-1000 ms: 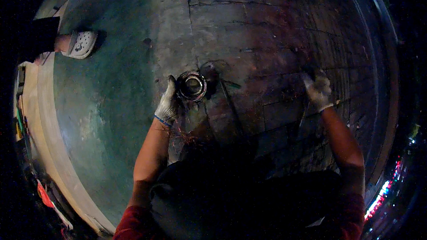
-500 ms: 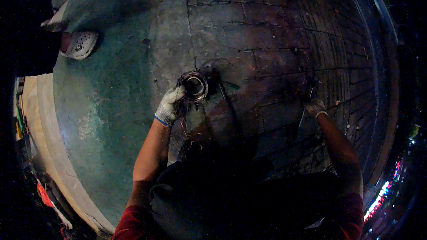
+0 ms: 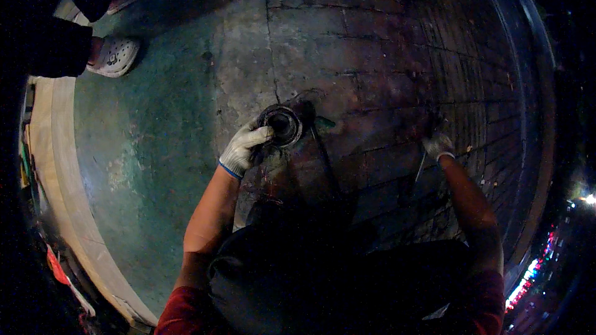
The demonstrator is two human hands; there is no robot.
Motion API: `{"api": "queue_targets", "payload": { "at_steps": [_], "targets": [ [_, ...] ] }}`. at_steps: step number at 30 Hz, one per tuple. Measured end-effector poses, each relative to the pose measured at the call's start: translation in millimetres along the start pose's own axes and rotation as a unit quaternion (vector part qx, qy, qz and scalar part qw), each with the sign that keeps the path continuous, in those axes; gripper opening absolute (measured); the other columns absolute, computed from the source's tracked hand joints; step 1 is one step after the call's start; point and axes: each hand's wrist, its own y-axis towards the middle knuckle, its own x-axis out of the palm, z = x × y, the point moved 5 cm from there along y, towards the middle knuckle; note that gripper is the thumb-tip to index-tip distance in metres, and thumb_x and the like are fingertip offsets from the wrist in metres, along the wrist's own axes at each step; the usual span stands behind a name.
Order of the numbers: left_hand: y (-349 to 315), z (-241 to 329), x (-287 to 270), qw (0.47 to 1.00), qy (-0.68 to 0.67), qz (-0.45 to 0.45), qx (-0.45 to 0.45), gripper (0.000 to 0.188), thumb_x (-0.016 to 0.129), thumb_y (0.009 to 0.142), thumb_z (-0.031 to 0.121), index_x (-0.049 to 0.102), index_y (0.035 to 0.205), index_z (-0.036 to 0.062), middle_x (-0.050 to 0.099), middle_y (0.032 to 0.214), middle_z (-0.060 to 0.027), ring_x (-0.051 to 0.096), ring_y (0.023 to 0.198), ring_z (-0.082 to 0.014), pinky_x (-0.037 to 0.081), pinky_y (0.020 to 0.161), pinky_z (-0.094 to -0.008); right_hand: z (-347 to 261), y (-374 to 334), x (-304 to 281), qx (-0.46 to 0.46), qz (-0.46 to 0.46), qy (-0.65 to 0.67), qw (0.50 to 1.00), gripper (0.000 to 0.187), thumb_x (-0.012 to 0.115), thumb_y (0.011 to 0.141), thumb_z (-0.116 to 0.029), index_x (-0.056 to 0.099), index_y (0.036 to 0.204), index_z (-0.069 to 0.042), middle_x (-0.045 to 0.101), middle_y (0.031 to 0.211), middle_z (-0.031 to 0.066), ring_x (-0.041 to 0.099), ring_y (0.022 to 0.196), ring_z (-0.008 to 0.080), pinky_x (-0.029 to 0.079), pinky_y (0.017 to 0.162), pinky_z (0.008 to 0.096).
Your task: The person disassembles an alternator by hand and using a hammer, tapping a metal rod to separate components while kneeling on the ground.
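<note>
My left hand, in a white knit glove, grips a dark round ring-shaped metal part by its left side. The thumb lies over the rim, and the ring's hollow faces up. To the right, well apart from the ring, my gloved right hand is closed around a thin metal rod, whose lower end sticks out below the fist. Its upper end is lost in the dark. Thin reddish wires lie below the ring. Just right of the ring are a green piece like a handle and a long dark bar.
Another person's pale clogs stand at the upper left on green-painted floor. Dark paving slabs run under my hands and to the right. A pale step edge curves along the left. Deep shadow covers the lower middle.
My left hand has shifted slightly right with the ring, which has tilted, and the thumb now reaches over its rim. The other person's second shoe has come into view.
</note>
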Motion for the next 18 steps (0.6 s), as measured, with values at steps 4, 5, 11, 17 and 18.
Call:
{"api": "queue_targets", "payload": {
  "at_steps": [4, 5, 11, 17, 18],
  "targets": [
    [-6.0, 5.1, 4.9, 1.0, 0.011, -0.015, -0.024, 0.062, 0.07, 0.079, 0.013, 0.044, 0.132, -0.0064, 0.06, 0.121, -0.0143, 0.061, 0.106, -0.0229, 0.048, 0.096, -0.037, 15.3, 13.3, 26.8, -0.007, -0.016, -0.005, 1.0, 0.076, 0.043, 0.087, -0.057, 0.033, 0.146, -0.011, 0.04, 0.143, 0.0216, 0.048, 0.124, 0.0391, 0.033, 0.107, 0.0473],
    [-8.4, 11.1, 8.0, 0.997, 0.076, -0.012, -0.006, 0.063, 0.07, 0.079, 0.014, 0.044, 0.133, -0.0063, 0.06, 0.121, -0.0143, 0.06, 0.106, -0.0226, 0.048, 0.095, -0.0363, 17.3, 18.4, 34.1, -0.012, -0.021, 0.012, 1.0, 0.074, 0.044, 0.087, -0.056, 0.036, 0.145, -0.011, 0.045, 0.139, 0.0225, 0.051, 0.12, 0.0395, 0.034, 0.106, 0.0478],
    [-1.1, 14.3, -3.4, 0.981, 0.18, 0.047, -0.05, 0.063, 0.069, 0.08, 0.022, 0.046, 0.133, -0.0034, 0.06, 0.12, -0.0144, 0.059, 0.105, -0.0217, 0.047, 0.093, -0.0333, 19.5, 56.2, 21.1, -0.086, 0.122, -0.039, 0.988, 0.056, 0.046, 0.087, -0.049, 0.06, 0.121, -0.006, 0.062, 0.115, 0.0234, 0.058, 0.107, 0.0421, 0.041, 0.099, 0.0479],
    [21.4, 20.1, -30.2, 0.919, 0.37, 0.14, 0.016, 0.06, 0.067, 0.086, 0.031, 0.049, 0.132, -0.0019, 0.062, 0.12, -0.0134, 0.061, 0.102, -0.0226, 0.047, 0.092, -0.0333, -19.5, 40.4, -51.6, 0.013, 0.137, 0.09, 0.986, 0.056, 0.047, 0.086, -0.049, 0.06, 0.119, -0.007, 0.059, 0.119, 0.0246, 0.058, 0.104, 0.044, 0.047, 0.089, 0.0499],
    [22.2, 27.1, -27.6, 0.885, 0.441, 0.146, 0.038, 0.059, 0.067, 0.086, 0.031, 0.049, 0.131, -0.0023, 0.062, 0.119, -0.0133, 0.062, 0.101, -0.0224, 0.048, 0.091, -0.0329, -32.0, 29.1, -64.8, 0.017, 0.134, 0.107, 0.985, 0.058, 0.047, 0.085, -0.05, 0.058, 0.122, -0.006, 0.059, 0.119, 0.0249, 0.058, 0.105, 0.0435, 0.047, 0.09, 0.0498]
  ]
}}
